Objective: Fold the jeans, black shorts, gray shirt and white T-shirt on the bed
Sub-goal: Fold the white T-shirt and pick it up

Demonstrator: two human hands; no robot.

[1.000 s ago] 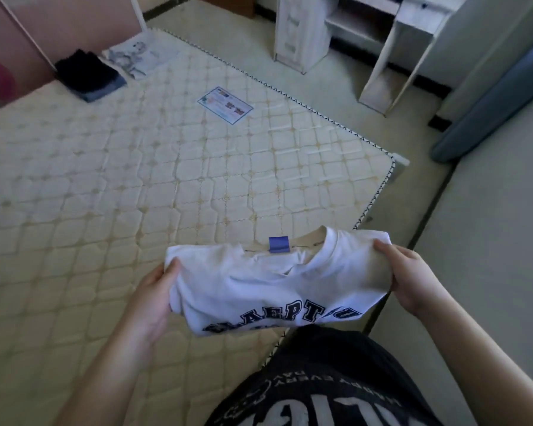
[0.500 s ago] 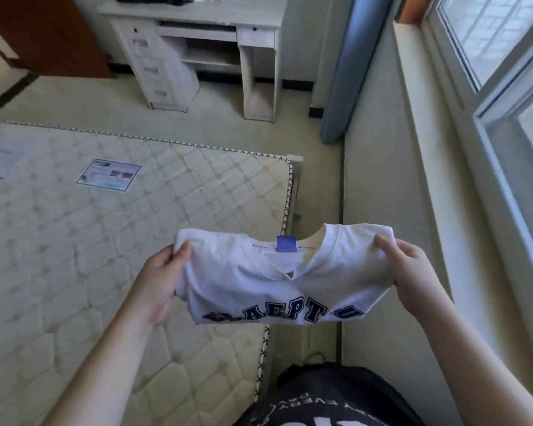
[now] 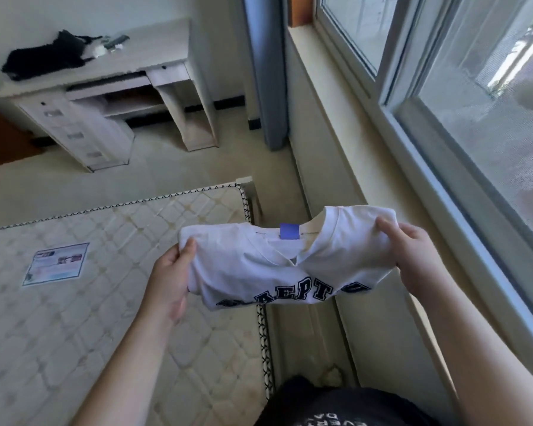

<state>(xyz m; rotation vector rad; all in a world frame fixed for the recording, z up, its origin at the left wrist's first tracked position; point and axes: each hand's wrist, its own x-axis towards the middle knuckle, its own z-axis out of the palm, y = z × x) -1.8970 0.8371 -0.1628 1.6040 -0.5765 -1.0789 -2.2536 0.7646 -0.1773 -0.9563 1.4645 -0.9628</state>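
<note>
The fingers of both hands lay hidden behind the folded white T-shirt (image 3: 277,265), so only the thumbs showed at each grip, and the fold cut its dark lettering so that the ends could not be read. The bed (image 3: 74,333) ran out of the picture at nine and six o'clock. At eleven o'clock the black thing (image 3: 40,59) on the counter (image 3: 154,50) was too blurred to name.
</note>
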